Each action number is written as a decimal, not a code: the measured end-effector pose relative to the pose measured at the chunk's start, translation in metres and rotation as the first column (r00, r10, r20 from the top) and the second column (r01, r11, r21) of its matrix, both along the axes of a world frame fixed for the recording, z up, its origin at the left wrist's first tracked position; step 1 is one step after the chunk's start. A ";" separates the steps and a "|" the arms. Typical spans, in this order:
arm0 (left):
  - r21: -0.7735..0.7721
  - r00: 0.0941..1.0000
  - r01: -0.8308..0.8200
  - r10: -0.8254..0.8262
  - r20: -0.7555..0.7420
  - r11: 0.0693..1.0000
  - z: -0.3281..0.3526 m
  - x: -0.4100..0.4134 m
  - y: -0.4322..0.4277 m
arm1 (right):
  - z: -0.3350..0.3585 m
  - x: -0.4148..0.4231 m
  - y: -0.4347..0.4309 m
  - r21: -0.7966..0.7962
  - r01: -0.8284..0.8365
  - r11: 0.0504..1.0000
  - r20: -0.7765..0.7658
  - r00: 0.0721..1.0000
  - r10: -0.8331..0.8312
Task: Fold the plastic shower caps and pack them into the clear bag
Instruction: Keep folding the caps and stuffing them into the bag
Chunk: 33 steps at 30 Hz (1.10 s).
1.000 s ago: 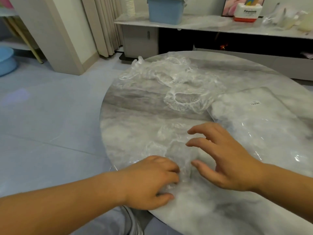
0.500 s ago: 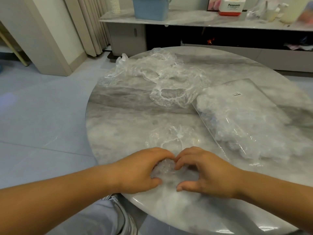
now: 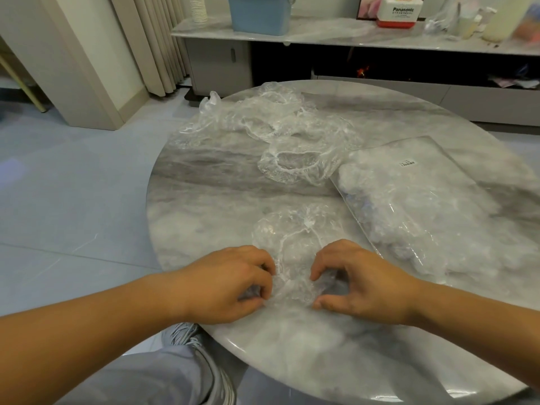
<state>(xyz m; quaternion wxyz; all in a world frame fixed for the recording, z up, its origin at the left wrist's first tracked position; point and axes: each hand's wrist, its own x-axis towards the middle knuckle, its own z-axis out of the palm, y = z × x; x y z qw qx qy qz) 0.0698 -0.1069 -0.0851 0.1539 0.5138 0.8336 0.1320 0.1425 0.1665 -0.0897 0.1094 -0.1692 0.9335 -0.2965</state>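
- A crumpled shower cap (image 3: 292, 238) is spread on the near part of the round marble table (image 3: 204, 185), between the two hands
- Its near edge is pinched by the left hand (image 3: 225, 285), whose fingers are curled tightly against the thumb
- The same edge is held by the right hand (image 3: 365, 285), with forefinger and thumb bent round the plastic and a small gap kept between them
- The two hands are set just beside each other, not touching
- A clear bag (image 3: 423, 200), already stuffed with caps, is laid flat to the right
- A loose pile of caps (image 3: 277, 133) is heaped at the far side
- A grey shoe (image 3: 201, 355) is seen below the table edge
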 end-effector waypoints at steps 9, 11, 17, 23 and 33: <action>0.005 0.988 -0.121 0.121 0.096 0.993 0.018 0.003 0.014 | 0.006 0.006 -0.013 -0.027 0.110 0.994 -0.142 0.984 -0.112; -0.028 0.986 -0.130 0.132 0.102 0.991 0.022 0.002 0.016 | 0.009 0.005 -0.015 -0.060 0.129 0.990 -0.117 0.984 -0.136; -0.028 0.912 -0.293 0.288 0.292 0.956 0.025 -0.002 0.014 | 0.011 0.001 -0.019 -0.122 0.163 0.979 0.016 0.987 -0.162; -0.018 0.684 -0.555 0.469 0.558 0.831 0.015 -0.011 0.014 | 0.010 -0.010 -0.020 -0.116 0.315 0.942 0.211 0.934 -0.287; -0.062 0.686 -0.656 0.629 0.367 0.752 0.000 -0.015 0.016 | 0.005 -0.022 -0.028 0.241 0.362 0.901 0.074 0.918 -0.389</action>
